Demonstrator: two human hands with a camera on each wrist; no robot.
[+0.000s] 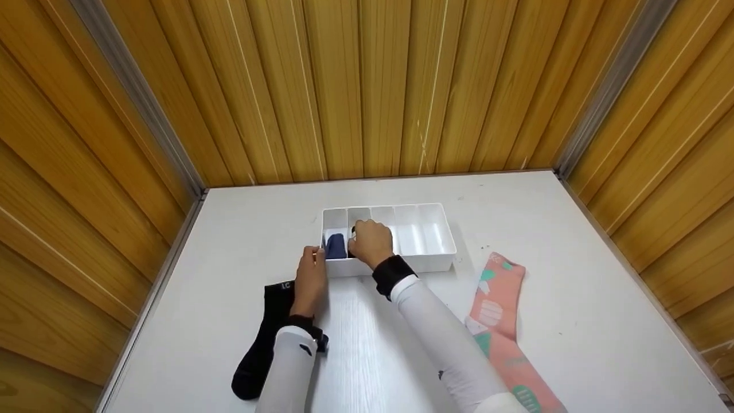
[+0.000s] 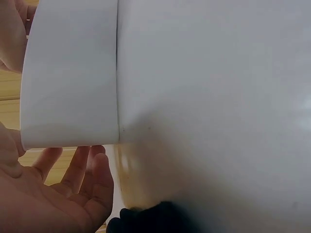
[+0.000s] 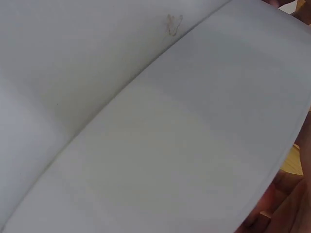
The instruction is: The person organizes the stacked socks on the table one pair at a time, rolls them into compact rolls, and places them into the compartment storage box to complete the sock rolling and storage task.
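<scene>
A white divided box (image 1: 424, 263) stands on the table, with a navy folded sock (image 1: 335, 246) in its leftmost compartment. My left hand (image 1: 309, 281) holds the box at its front left corner; the left wrist view shows curled fingers (image 2: 99, 182) against the end wall. Over the second compartment, my right hand (image 1: 371, 244) reaches down with bent fingers. It grips a dark sock (image 1: 351, 248), mostly hidden behind the hand. Only the box's outer front wall (image 3: 160, 126) and part of the curled fingers show in the right wrist view.
A black sock (image 1: 266, 338) lies flat beside the left forearm. To the right, a pink patterned sock (image 1: 499, 310) stretches toward the front, partly under the right sleeve. Wood-patterned walls (image 1: 373, 92) enclose the white table (image 1: 573, 275) at the back and sides.
</scene>
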